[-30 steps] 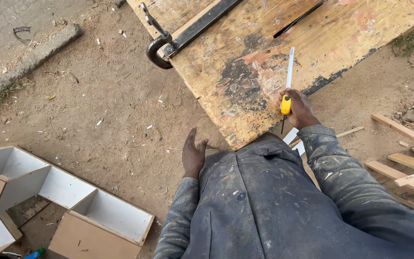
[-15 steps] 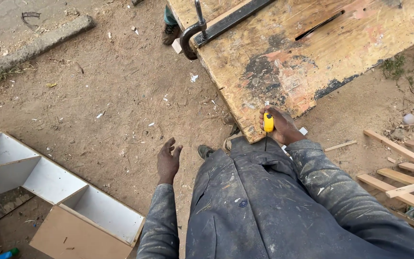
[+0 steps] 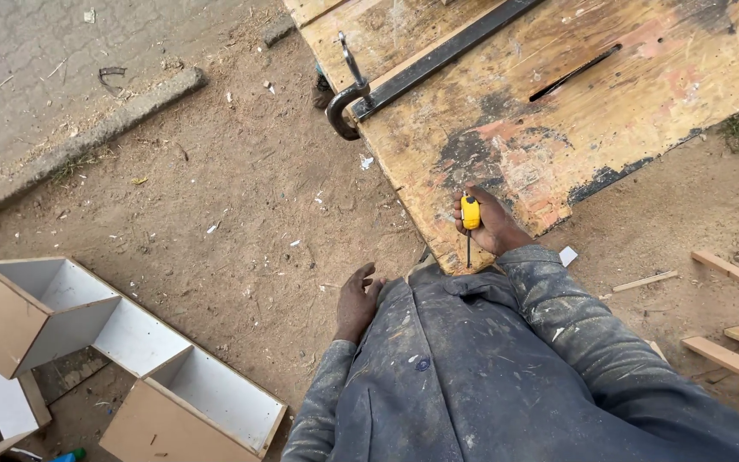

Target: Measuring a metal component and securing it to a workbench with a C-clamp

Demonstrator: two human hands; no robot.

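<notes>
My right hand (image 3: 487,224) grips a yellow-handled screwdriver (image 3: 470,219), its dark shaft pointing down toward my body, over the near corner of a worn plywood worktable (image 3: 558,103). My left hand (image 3: 357,301) hangs at my side with its fingers loosely apart, holding nothing, above the dirt ground. My grey, paint-flecked jacket fills the lower middle of the view.
A black metal clamp (image 3: 348,98) and a dark metal bar (image 3: 446,56) sit on the table's left edge. A white-lined wooden shelf unit (image 3: 121,342) lies on the ground at lower left. Wooden slats (image 3: 733,342) lie at right. A concrete kerb (image 3: 87,137) runs at upper left.
My right hand has turned the screwdriver from pointing up over the table to pointing down. The view has shifted, and my left hand has swung lower beside my body.
</notes>
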